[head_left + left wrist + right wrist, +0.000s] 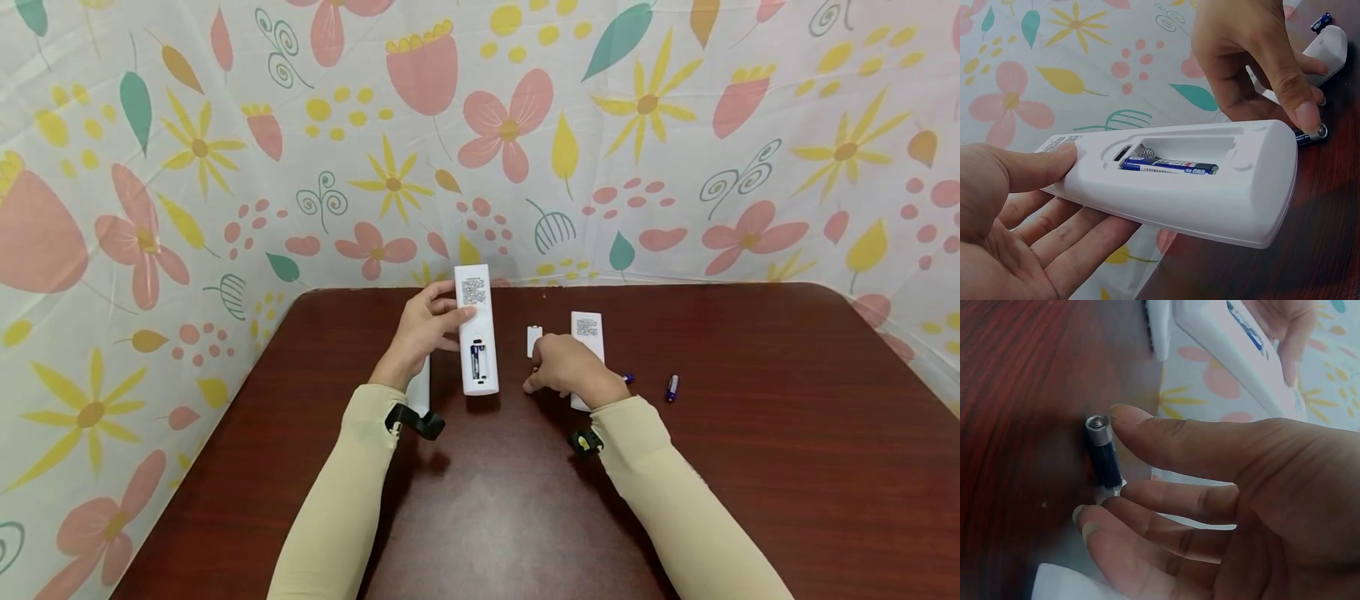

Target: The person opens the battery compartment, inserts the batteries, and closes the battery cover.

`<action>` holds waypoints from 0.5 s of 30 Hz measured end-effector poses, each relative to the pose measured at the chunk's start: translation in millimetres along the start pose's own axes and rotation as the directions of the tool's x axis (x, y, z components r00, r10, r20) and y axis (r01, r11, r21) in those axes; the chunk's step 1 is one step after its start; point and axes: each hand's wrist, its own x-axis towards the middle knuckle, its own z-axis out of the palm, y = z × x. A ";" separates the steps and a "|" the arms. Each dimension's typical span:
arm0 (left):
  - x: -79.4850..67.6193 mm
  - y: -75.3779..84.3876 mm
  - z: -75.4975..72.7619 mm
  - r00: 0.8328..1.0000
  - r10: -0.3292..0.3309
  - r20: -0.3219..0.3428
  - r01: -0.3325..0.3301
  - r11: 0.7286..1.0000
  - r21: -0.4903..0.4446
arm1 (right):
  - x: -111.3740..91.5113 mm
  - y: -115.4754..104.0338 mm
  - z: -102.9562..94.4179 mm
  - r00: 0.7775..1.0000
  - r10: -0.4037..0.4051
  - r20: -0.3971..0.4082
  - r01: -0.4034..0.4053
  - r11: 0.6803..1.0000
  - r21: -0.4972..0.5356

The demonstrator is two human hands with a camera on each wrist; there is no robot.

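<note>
My left hand point(427, 327) holds a white remote control point(483, 329), back side up, with thumb on top and fingers beneath. Its battery compartment is uncovered; one blue AAA battery point(1169, 165) lies in it, and the slot beside that battery is bare, a spring at its end. Right of the remote, my right hand point(566, 364) reaches down to the tabletop. In the right wrist view its thumb and spread fingers are around a blue battery point(1104, 453) with a silver end, thumb tip close beside that end, fingertips near the other.
A second white remote point(588, 329) lies partly behind my right hand, near a small white battery cover point(533, 337). Farther right are one loose battery point(672, 387) and another point(627, 378) by my right wrist. Another white object point(420, 390) lies under my left wrist. Patterned cloth point(510, 125) hangs behind the table.
</note>
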 end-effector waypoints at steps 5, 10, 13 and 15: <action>-0.5 0.5 0.5 1.000 0.010 0.004 -0.010 1.000 0.004 | 0.1 0.8 1.9 1.000 0.004 -0.019 -0.004 1.000 -0.017; -1.1 0.5 0.9 1.000 0.009 0.004 -0.009 1.000 0.011 | 0.7 0.0 1.8 1.000 -0.006 -0.031 0.005 0.999 -0.034; -1.3 0.0 1.1 1.000 0.005 0.003 -0.005 1.000 0.007 | 2.0 -0.1 2.7 0.999 -0.019 -0.035 0.018 0.999 -0.040; -1.3 -0.5 1.2 1.000 0.002 0.003 -0.002 1.000 0.005 | 2.7 0.3 3.6 0.999 -0.025 -0.032 0.024 0.999 -0.032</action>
